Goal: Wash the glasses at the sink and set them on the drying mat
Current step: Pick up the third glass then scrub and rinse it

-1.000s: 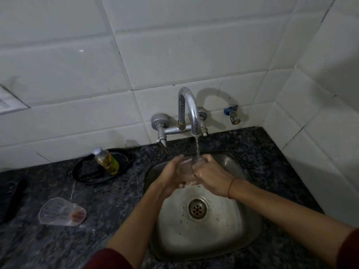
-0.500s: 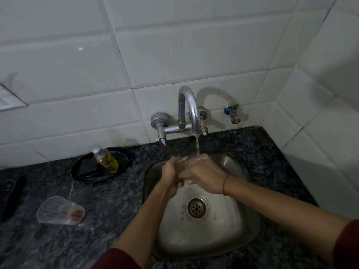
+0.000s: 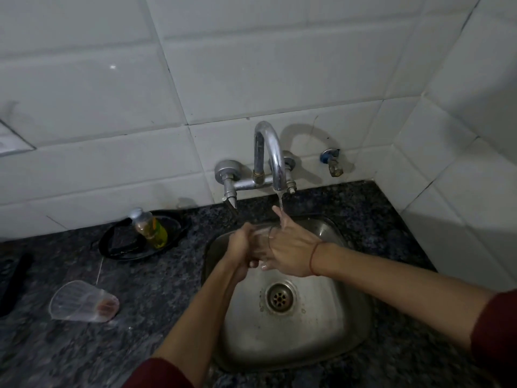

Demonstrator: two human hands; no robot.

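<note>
Clearly the washing is in its early part. Over the sink (image 3: 349,317), a clear glass (image 3: 261,238) sits between both hands under the tap (image 3: 270,152), from which a thin stream falls onto the right hand's fingers (image 3: 281,217). The left hand (image 3: 242,252) is curled around the glass from the left side, gripping it. The right hand (image 3: 291,252) lies against the glass's other side with fingers spread fairly wide and partly raised toward the water; it seems to be rubbing or steadying rather than clamping, though I cannot tell exactly how it touches. Whether the glass holds any water is hidden by the hands and its own transparency.

A second glass (image 3: 84,302) lies on its side on the dark surface (image 3: 156,289), well to the left of the sink, with a reddish residue at its base. I judge it still unwashed. No drying mat shows, and no glass stands anywhere as finished, so by my reading nothing has been set down clean yet: this glass needs rinsing and placing, then the tipped one needs the whole treatment.

As for other containers, a black dish (image 3: 117,247) near the wall holds a small bottle (image 3: 149,226) with yellow-green liquid, leaning, and a dark block beside it, perhaps a sponge. The sink basin itself holds no dishes, only wet streaks around the drain (image 3: 279,296).
</note>
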